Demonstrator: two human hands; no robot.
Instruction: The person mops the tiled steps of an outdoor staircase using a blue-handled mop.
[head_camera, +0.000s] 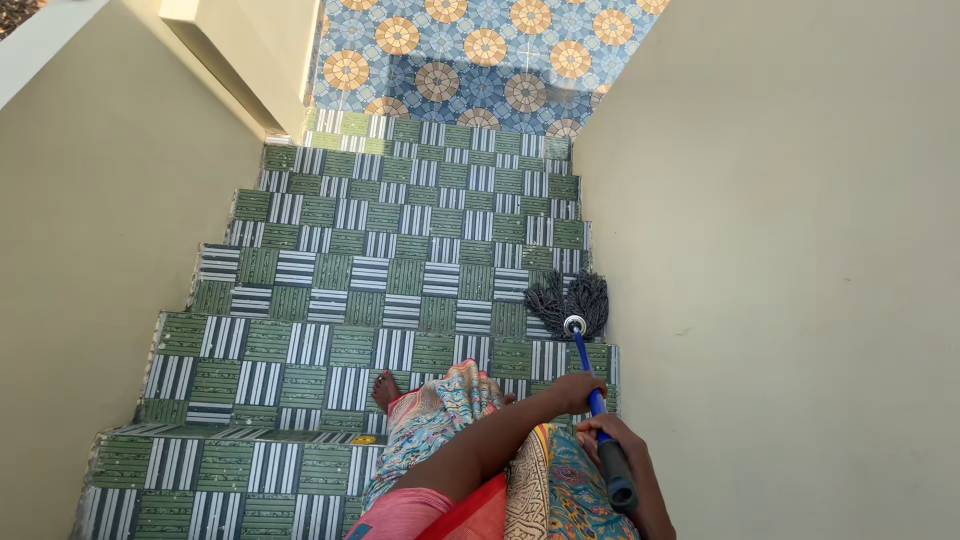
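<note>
I stand on a tiled staircase and look down it. Both hands grip a mop with a blue handle (582, 355) and a black grip end (618, 478). My left hand (573, 389) is closed around the handle lower down, nearer the head. My right hand (612, 434) holds it just above, by the black grip. The dark grey string mop head (570, 300) rests on a step against the right wall. My bare foot (385, 388) and a colourful patterned garment (440, 415) show below my arms.
Steps tiled in green and white stripes (400, 245) go down to a landing floor with blue and orange round patterns (480, 50). Beige walls close in on the left (90, 250) and right (780, 250).
</note>
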